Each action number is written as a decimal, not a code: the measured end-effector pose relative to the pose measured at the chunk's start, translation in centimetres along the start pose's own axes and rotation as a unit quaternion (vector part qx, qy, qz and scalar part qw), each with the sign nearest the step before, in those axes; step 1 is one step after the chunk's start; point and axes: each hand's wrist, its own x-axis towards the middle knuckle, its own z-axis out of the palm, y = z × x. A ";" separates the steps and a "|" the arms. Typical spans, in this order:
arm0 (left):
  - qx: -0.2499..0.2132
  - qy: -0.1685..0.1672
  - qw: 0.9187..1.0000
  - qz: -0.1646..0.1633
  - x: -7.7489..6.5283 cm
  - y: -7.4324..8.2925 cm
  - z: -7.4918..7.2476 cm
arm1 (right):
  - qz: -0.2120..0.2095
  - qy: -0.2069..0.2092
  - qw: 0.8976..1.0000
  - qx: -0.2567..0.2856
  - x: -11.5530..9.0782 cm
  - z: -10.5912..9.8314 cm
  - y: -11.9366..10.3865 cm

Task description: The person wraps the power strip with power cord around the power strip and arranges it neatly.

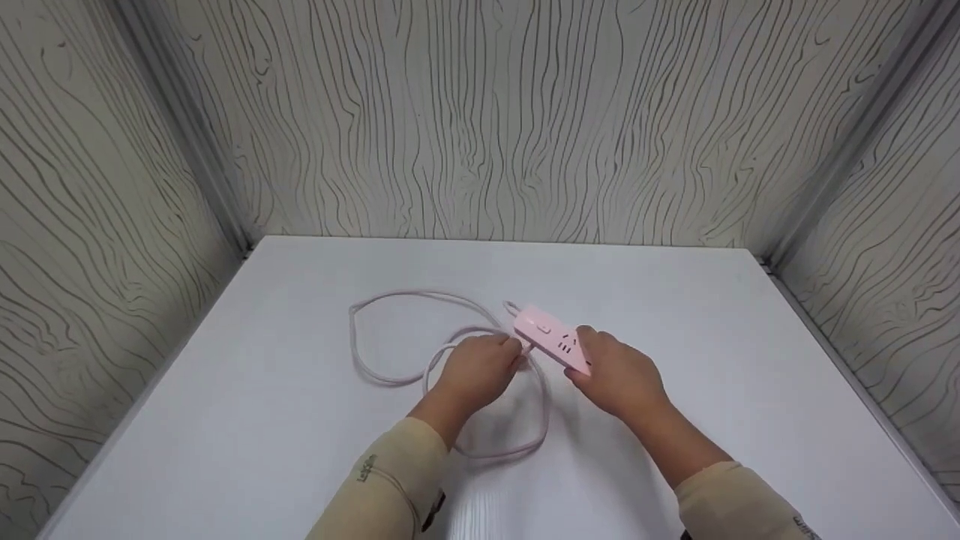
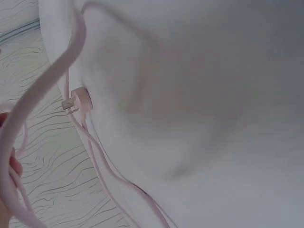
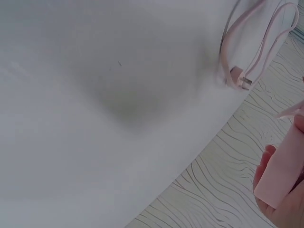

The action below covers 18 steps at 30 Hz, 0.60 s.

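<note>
My right hand [image 1: 622, 375] grips one end of a pink power strip [image 1: 546, 328], its sockets and switch facing up. Close to the strip's other end, the fingers of my left hand [image 1: 480, 367] are curled round its pale pink cord [image 1: 352, 330]. Loops of that cord spread on the table left of and below the left hand. In the left wrist view a plug [image 2: 82, 99] with metal prongs lies near the table edge. The right wrist view also catches the plug [image 3: 236, 74], plus the strip's smooth underside [image 3: 280, 166] held by the fingers.
The white table [image 1: 225, 420] carries the loose cord loops. Wood-grain patterned panels [image 1: 480, 120] stand behind and on both sides, with grey metal posts [image 1: 176, 112] at the back corners.
</note>
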 end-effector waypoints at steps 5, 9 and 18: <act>-0.102 0.002 0.994 0.039 -0.4 -1.5 -0.5 | -0.009 -0.029 1.000 0.008 0.2 -0.3 1.1; -0.209 0.002 0.976 0.058 -0.7 -2.6 -0.7 | -0.028 -0.040 0.999 0.007 0.2 -0.3 1.7; -0.299 -0.005 0.952 0.067 -0.8 -3.6 -1.0 | -0.065 -0.074 0.995 0.022 0.4 -0.2 2.7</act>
